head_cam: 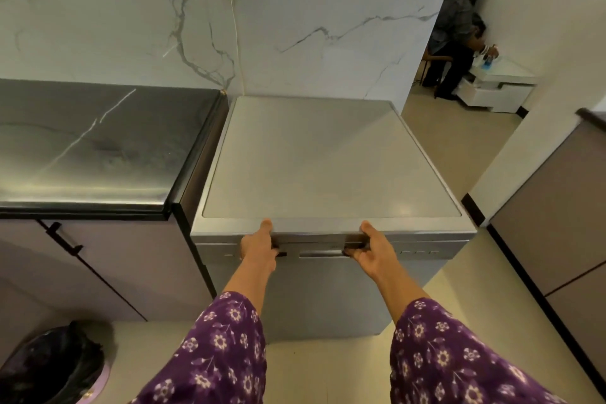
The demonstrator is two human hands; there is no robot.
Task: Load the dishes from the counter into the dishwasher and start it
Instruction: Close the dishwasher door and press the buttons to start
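A silver freestanding dishwasher (328,157) stands against the marble wall, its door closed and its flat top bare. My left hand (259,244) grips the left end of the recessed door handle (323,252), thumb up on the top edge and fingers curled into the recess. My right hand (369,248) grips the right end of the same handle in the same way. The dark marble counter (91,147) to the left shows no dishes in view.
A bin lined with a black bag (55,364) sits on the floor at the lower left. Cabinets (557,233) stand on the right across a narrow aisle. A cord (236,39) runs down from a wall socket. Another person (459,36) sits in the far room.
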